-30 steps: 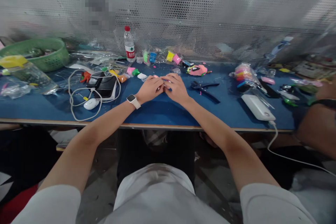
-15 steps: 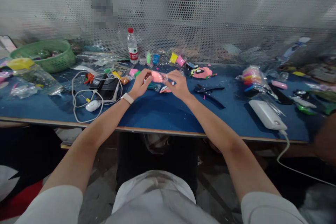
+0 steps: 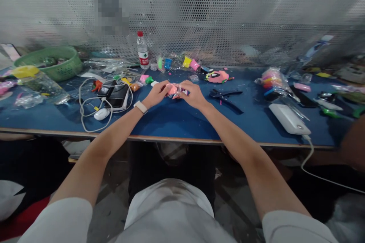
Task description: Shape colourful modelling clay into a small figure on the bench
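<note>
Both hands are closed on a small clear packet of pink modelling clay (image 3: 172,89), held just above the blue table. My left hand (image 3: 157,95), with a white band at the wrist, grips its left side. At its right end, the fingers of my right hand (image 3: 194,95) pinch the clear wrapping. My fingers hide part of the packet, and the small pieces beneath it are hard to make out. To the right of my right hand lie dark-handled pliers (image 3: 226,100). Behind them rests a pink clay figure (image 3: 219,76) with green and yellow parts.
Small clay packets, including a yellow one (image 3: 186,62), line the back by a water bottle (image 3: 143,55). At left are a green basket (image 3: 67,70), a white cable (image 3: 81,108) and a black box (image 3: 118,97). At right are a white power bank (image 3: 288,118) and bagged coloured clay (image 3: 272,79).
Both hands have come slightly lower and nearer the table with the packet. More of the pink clay is covered by my fingers now. The camera view has shifted slightly.
</note>
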`<state>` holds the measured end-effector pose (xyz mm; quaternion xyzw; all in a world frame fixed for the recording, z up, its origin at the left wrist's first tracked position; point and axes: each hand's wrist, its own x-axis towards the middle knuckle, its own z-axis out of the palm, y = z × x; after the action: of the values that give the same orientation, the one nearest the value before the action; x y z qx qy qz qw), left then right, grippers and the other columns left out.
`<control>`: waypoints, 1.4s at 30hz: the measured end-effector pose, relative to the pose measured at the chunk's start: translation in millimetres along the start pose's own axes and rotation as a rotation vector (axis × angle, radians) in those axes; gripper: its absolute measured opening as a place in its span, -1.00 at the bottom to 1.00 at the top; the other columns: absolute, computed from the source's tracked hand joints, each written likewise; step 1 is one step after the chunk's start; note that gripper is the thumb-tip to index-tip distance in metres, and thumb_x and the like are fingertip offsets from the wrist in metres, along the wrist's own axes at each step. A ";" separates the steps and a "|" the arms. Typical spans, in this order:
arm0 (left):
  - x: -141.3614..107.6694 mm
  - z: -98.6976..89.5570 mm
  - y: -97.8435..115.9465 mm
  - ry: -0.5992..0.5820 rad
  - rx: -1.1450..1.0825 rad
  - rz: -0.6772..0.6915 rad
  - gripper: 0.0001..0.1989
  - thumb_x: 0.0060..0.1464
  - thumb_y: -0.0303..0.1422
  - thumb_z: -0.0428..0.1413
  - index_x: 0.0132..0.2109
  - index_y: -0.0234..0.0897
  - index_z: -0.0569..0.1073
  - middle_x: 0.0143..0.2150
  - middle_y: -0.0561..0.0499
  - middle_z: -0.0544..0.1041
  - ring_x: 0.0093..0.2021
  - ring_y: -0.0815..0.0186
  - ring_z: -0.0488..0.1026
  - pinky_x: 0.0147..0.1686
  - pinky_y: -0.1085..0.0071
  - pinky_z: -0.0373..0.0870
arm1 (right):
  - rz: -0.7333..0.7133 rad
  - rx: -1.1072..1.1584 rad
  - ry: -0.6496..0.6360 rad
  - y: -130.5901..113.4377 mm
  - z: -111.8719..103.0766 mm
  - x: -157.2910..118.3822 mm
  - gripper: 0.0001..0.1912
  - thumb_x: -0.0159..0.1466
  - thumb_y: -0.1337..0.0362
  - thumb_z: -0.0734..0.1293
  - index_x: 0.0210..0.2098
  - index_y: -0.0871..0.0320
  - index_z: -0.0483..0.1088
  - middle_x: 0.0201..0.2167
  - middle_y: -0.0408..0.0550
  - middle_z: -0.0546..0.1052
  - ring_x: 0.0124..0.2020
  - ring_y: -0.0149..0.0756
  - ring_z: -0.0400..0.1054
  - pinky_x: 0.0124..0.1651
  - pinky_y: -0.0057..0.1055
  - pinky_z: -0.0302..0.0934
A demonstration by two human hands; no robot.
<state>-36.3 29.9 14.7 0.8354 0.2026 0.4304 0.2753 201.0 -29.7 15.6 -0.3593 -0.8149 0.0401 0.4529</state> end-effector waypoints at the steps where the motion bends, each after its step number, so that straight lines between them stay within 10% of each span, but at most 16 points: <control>1: -0.1 -0.2 0.2 0.024 0.027 0.004 -0.25 0.50 0.41 -0.06 -0.33 -0.16 0.37 -0.47 0.07 0.41 -0.46 0.32 0.32 -0.39 0.31 0.26 | 0.000 0.002 -0.010 -0.7 -1.1 0.2 -0.27 0.58 -0.45 0.24 -0.13 0.03 0.70 -0.14 0.02 0.72 -0.08 -0.08 0.56 0.09 -0.12 0.49; 23: -4.2 17.6 12.5 0.084 0.049 -0.023 -0.28 0.54 0.36 -0.06 -0.29 -0.17 0.41 -0.48 0.08 0.43 -0.46 0.32 0.34 -0.37 0.32 0.27 | 0.069 -0.134 -0.023 -7.9 -2.4 -2.4 -0.24 0.58 -0.48 0.19 -0.15 0.06 0.58 -0.19 -0.03 0.61 -0.28 -0.23 0.44 -0.13 -0.26 0.33; 34: 6.5 3.0 6.0 0.039 0.113 -0.009 -0.23 0.48 0.41 -0.01 -0.37 -0.17 0.35 -0.49 0.05 0.43 -0.45 0.32 0.31 -0.39 0.32 0.19 | 0.117 -0.303 -0.117 -8.8 2.7 0.9 -0.58 0.74 -0.05 0.16 -0.03 0.06 0.49 -0.04 0.05 0.62 -0.11 -0.10 0.52 -0.17 -0.26 0.26; 42: 8.5 -18.2 -13.2 0.282 0.253 -0.102 -0.34 0.55 0.24 0.07 -0.37 -0.13 0.25 -0.49 0.08 0.28 -0.42 0.28 0.26 -0.34 0.29 0.17 | 0.357 -0.007 0.524 51.1 -63.3 4.9 -0.29 0.65 -0.44 0.05 0.04 -0.01 0.48 -0.22 -0.05 0.62 -0.44 -0.34 0.47 -0.38 -0.33 0.30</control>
<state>-48.1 50.1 20.2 0.7833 0.3335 0.5001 0.1585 276.0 -5.3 36.2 -0.4964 -0.5947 0.0225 0.6320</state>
